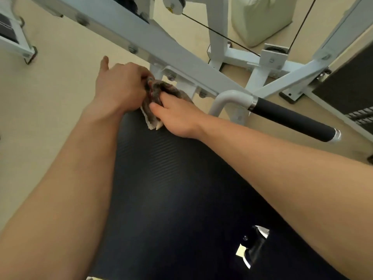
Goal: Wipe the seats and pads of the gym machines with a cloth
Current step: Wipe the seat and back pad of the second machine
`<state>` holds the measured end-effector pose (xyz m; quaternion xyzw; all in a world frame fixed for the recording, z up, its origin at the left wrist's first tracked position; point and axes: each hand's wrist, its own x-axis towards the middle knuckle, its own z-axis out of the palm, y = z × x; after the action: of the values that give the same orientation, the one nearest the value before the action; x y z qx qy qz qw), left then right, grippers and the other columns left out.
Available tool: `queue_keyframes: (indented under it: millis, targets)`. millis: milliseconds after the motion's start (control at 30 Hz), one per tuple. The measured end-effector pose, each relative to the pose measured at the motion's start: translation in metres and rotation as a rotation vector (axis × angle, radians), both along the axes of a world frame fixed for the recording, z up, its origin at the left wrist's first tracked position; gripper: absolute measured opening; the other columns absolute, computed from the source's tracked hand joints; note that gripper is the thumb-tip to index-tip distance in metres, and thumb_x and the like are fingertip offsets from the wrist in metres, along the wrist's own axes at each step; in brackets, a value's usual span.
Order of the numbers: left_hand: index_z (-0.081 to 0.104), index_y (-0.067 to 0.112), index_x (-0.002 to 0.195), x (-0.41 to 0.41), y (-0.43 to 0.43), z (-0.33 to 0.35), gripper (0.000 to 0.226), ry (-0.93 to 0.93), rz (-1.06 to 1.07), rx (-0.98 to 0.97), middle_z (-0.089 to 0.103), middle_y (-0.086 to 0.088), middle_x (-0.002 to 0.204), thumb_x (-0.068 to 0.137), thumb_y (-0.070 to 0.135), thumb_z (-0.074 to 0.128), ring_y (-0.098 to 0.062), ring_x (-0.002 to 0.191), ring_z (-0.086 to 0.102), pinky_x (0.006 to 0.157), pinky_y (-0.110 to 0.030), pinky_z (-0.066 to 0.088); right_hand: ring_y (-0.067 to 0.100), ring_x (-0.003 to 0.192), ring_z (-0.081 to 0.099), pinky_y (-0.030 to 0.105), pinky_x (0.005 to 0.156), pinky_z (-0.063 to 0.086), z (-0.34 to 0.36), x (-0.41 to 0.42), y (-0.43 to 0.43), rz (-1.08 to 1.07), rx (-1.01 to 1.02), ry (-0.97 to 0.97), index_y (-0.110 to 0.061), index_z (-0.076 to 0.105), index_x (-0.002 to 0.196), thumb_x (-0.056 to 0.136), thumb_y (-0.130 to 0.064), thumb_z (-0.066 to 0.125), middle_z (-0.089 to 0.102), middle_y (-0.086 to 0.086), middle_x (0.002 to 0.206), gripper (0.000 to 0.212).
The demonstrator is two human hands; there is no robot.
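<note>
Here, seen from above, both bare arms reach along a black ribbed vinyl pad (171, 188) to its far edge. There a crumpled grey-brown cloth (155, 91) with a white hem sits bunched between the hands. The left hand (119, 87) curls its fingers round the bunch, one finger sticking out free. The right hand (177, 118) pinches it, thumb on top and fingers tucked in the folds, probably gathering it for wiping. Just beyond runs a white steel frame beam (161, 47), and a black foam-covered handle (290, 122) juts at right, so strokes have most room back along the pad. Beige floor (50, 118) shows at left.
</note>
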<state>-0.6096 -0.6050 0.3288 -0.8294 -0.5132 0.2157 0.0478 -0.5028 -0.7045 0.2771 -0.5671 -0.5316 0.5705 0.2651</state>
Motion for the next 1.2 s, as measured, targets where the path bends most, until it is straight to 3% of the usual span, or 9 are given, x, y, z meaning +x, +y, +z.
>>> queue_keyframes:
  millis: [133, 267, 367, 600, 733, 867, 1000, 1100, 1200]
  targets:
    - [0.072, 0.026, 0.109, -0.001, 0.021, 0.011, 0.035, 0.045, 0.153, -0.012, 0.064, -0.015, 0.097, 0.086, 0.008, 0.053, -0.040, 0.109, 0.059, 0.113, -0.056, 0.032, 0.028, 0.137, 0.046, 0.042, 0.107, 0.039, -0.005, -0.019, 0.037, -0.025, 0.033, -0.044, -0.021, 0.038, 0.152, 0.106, -0.043, 0.031, 0.049, 0.006, 0.152, 0.052]
    - [0.071, 0.028, 0.121, 0.019, -0.012, 0.005, 0.043, 0.011, 0.114, -0.011, 0.067, -0.020, 0.116, 0.090, 0.005, 0.051, -0.041, 0.115, 0.058, 0.105, -0.046, 0.041, 0.026, 0.107, 0.060, 0.039, 0.082, 0.043, -0.008, -0.011, 0.012, -0.023, 0.078, -0.208, -0.018, 0.053, 0.120, 0.107, -0.040, 0.032, 0.063, 0.004, 0.116, 0.033]
    - [0.068, 0.019, 0.120, 0.029, -0.059, -0.016, 0.035, 0.031, -0.027, -0.070, 0.069, -0.015, 0.114, 0.092, 0.012, 0.049, -0.035, 0.115, 0.061, 0.119, -0.050, 0.024, 0.025, 0.084, 0.059, 0.039, 0.070, 0.044, -0.019, -0.001, -0.043, -0.139, 0.080, -0.358, -0.020, 0.051, 0.099, 0.105, -0.037, 0.037, 0.058, 0.000, 0.093, 0.023]
    - [0.059, 0.019, 0.126, 0.040, -0.133, -0.039, 0.035, -0.106, -0.237, -0.185, 0.063, -0.004, 0.124, 0.100, 0.020, 0.036, -0.024, 0.125, 0.054, 0.123, -0.053, 0.012, 0.020, 0.084, 0.059, 0.032, 0.070, 0.041, -0.019, -0.001, -0.117, -0.398, 0.020, -0.536, -0.016, 0.059, 0.107, 0.095, -0.028, 0.059, 0.062, 0.002, 0.098, 0.017]
    - [0.063, 0.017, 0.122, 0.031, -0.148, -0.044, 0.032, -0.284, -0.265, -0.220, 0.060, -0.004, 0.132, 0.097, 0.017, 0.042, -0.024, 0.132, 0.049, 0.121, -0.052, 0.019, 0.021, 0.083, 0.059, 0.031, 0.068, 0.039, -0.018, -0.008, -0.134, -0.514, 0.025, -0.649, -0.017, 0.060, 0.105, 0.097, -0.027, 0.053, 0.065, 0.004, 0.099, 0.015]
    - [0.069, 0.016, 0.095, 0.017, -0.168, -0.045, 0.022, -0.599, -0.211, -0.145, 0.070, -0.002, 0.103, 0.086, 0.006, 0.052, -0.025, 0.103, 0.062, 0.100, -0.045, 0.046, 0.021, 0.088, 0.064, 0.035, 0.070, 0.049, -0.012, -0.015, -0.149, -0.699, -0.079, -0.671, -0.019, 0.063, 0.110, 0.100, -0.025, 0.047, 0.068, 0.002, 0.101, 0.020]
    - [0.066, 0.020, 0.111, -0.003, -0.198, -0.029, 0.025, -0.651, 0.029, -0.173, 0.071, 0.002, 0.102, 0.086, 0.019, 0.065, -0.019, 0.096, 0.064, 0.086, -0.039, 0.054, 0.025, 0.100, 0.065, 0.039, 0.080, 0.054, 0.007, -0.029, -0.178, -0.844, -0.223, -0.486, -0.025, 0.063, 0.126, 0.100, -0.022, 0.047, 0.070, 0.004, 0.111, 0.030]
    - [0.046, 0.028, 0.128, -0.030, -0.233, -0.021, 0.052, -0.603, 0.221, -0.366, 0.068, 0.002, 0.106, 0.083, 0.029, 0.071, -0.021, 0.098, 0.065, 0.081, -0.041, 0.056, 0.018, 0.100, 0.062, 0.032, 0.078, 0.050, 0.010, -0.057, -0.209, -0.879, -0.325, -0.086, -0.030, 0.059, 0.132, 0.095, -0.013, 0.048, 0.068, -0.003, 0.116, 0.042]
    - [0.019, 0.042, 0.153, -0.064, -0.263, -0.021, 0.088, -0.393, 0.124, -0.535, 0.065, 0.001, 0.126, 0.084, 0.037, 0.073, -0.023, 0.112, 0.065, 0.087, -0.038, 0.053, 0.018, 0.107, 0.062, 0.033, 0.081, 0.055, 0.007, -0.088, -0.248, -0.839, -0.421, 0.147, -0.031, 0.051, 0.139, 0.090, -0.007, 0.052, 0.064, -0.003, 0.122, 0.055]
